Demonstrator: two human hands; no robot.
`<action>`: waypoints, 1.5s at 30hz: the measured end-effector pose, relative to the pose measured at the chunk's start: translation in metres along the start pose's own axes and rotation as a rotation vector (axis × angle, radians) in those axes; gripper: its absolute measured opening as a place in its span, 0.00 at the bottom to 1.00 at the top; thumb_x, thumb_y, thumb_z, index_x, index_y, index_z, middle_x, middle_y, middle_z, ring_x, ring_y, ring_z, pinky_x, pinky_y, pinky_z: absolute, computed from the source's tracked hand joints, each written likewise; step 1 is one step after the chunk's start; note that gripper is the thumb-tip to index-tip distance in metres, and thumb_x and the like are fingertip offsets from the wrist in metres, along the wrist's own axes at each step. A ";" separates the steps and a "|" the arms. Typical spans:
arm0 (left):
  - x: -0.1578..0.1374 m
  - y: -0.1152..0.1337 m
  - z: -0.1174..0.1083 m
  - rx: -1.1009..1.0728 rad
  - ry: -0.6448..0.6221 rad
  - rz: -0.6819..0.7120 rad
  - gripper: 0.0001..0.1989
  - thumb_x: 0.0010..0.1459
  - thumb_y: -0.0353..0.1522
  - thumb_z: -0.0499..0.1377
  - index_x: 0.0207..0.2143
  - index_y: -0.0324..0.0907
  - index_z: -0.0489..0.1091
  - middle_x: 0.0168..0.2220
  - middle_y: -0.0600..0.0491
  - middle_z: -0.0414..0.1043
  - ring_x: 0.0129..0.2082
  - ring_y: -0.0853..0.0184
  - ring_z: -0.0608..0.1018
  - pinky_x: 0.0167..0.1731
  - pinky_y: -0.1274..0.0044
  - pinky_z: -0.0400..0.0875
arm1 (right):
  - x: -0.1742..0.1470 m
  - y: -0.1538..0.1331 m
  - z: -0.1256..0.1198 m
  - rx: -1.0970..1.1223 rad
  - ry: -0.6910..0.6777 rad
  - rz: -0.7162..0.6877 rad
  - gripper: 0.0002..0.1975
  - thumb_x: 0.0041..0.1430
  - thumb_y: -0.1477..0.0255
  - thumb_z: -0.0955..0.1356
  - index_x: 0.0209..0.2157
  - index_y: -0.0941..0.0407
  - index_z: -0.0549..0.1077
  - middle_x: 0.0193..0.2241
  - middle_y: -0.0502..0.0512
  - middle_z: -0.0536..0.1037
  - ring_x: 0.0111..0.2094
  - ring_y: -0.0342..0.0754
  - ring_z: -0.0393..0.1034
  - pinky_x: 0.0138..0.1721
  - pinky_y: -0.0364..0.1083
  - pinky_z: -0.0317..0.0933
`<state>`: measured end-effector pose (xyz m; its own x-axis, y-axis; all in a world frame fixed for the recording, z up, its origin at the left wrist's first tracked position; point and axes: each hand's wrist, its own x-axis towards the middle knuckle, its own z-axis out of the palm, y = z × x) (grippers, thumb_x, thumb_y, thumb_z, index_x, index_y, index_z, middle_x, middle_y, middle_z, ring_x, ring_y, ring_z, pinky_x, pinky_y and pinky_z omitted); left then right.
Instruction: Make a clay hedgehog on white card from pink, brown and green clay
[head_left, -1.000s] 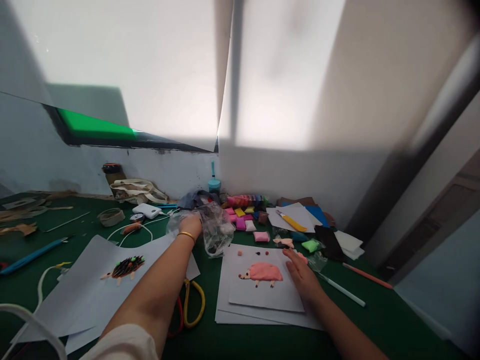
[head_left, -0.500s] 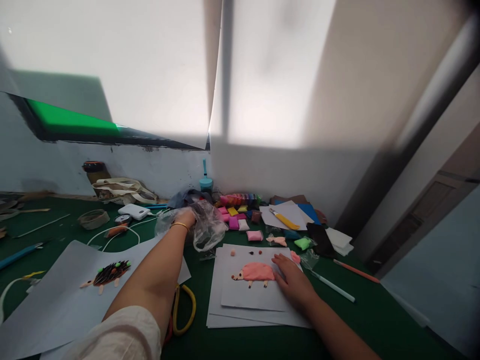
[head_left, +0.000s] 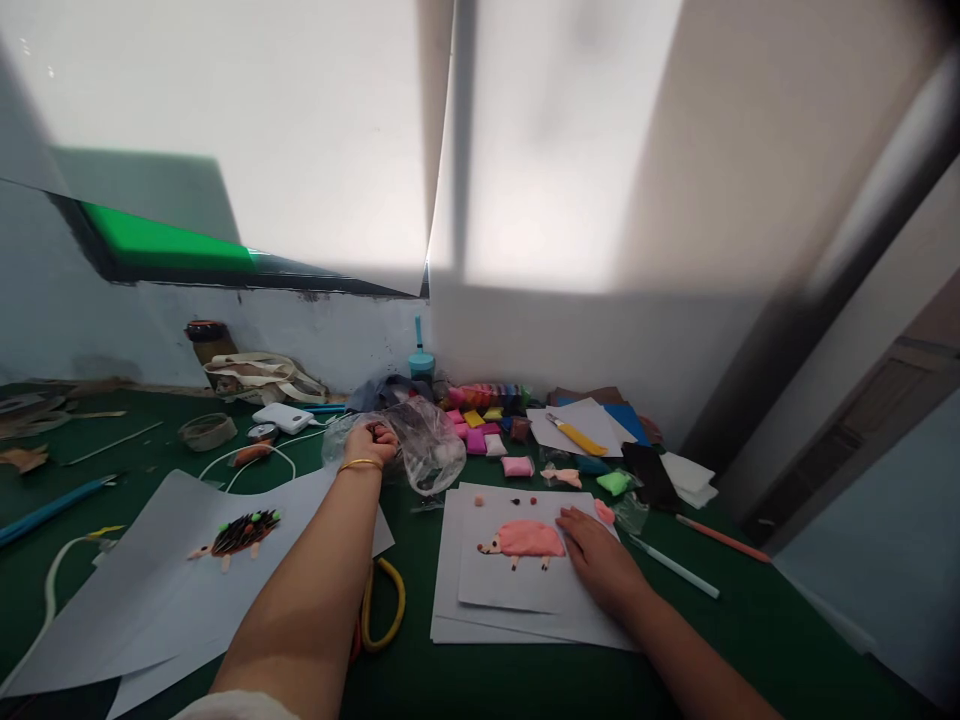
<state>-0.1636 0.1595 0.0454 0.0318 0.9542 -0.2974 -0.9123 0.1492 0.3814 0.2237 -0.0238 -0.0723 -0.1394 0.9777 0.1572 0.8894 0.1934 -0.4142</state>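
My left hand (head_left: pixel 371 443), a bangle at its wrist, is at the clear plastic bag (head_left: pixel 427 445). Its fingers are curled together around something small and dark that I cannot make out. Flat on the sheets of white paper (head_left: pixel 480 625) lies my right hand (head_left: pixel 598 560), fingers stretched out, at the rear end of a pink clay hedgehog (head_left: pixel 529 539). This hedgehog has a pale face and short legs with dark tips. Small clay balls (head_left: pixel 533 501) sit above it on the paper. Pink clay (head_left: pixel 604 511) lies just beyond my right fingertips.
To the left, a finished-looking hedgehog picture (head_left: pixel 244 535) with dark spikes lies on paper. Yellow-handled scissors (head_left: pixel 384 605) rest between the papers. Clay packets (head_left: pixel 476 440), a yellow utility knife (head_left: pixel 577 434), green clay (head_left: pixel 615 482) and a white pen (head_left: pixel 675 566) lie behind and right.
My left hand has drawn back slightly out of the plastic bag, and its curled fingers now show. My right hand stays on the paper. The view has shifted a little left.
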 end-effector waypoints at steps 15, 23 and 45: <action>-0.062 -0.031 -0.015 -0.201 0.006 -0.004 0.09 0.56 0.25 0.46 0.23 0.41 0.54 0.16 0.62 0.49 0.11 0.79 0.58 0.09 0.88 0.49 | 0.055 -0.044 -0.018 0.016 -0.135 -0.155 0.23 0.49 0.80 0.58 0.42 0.53 0.76 0.44 0.53 0.77 0.46 0.50 0.68 0.48 0.48 0.61; -0.093 -0.106 -0.022 -0.210 -0.015 -0.258 0.07 0.56 0.26 0.50 0.25 0.40 0.57 0.18 0.61 0.51 0.12 0.79 0.58 0.10 0.88 0.47 | 0.084 -0.050 -0.009 -0.023 -0.077 -0.114 0.27 0.50 0.82 0.57 0.50 0.57 0.70 0.54 0.56 0.68 0.54 0.50 0.61 0.55 0.48 0.53; -0.107 -0.175 -0.051 0.102 0.156 -0.232 0.04 0.55 0.30 0.53 0.28 0.41 0.60 0.19 0.61 0.53 0.12 0.79 0.56 0.11 0.86 0.43 | 0.117 -0.069 -0.012 -0.075 0.070 -0.090 0.19 0.61 0.72 0.57 0.51 0.52 0.69 0.47 0.56 0.73 0.49 0.48 0.64 0.48 0.45 0.55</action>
<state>-0.0286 0.0180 -0.0344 0.1643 0.8416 -0.5146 -0.8422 0.3912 0.3710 0.1514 0.0767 -0.0146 -0.1917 0.9479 0.2545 0.9051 0.2710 -0.3277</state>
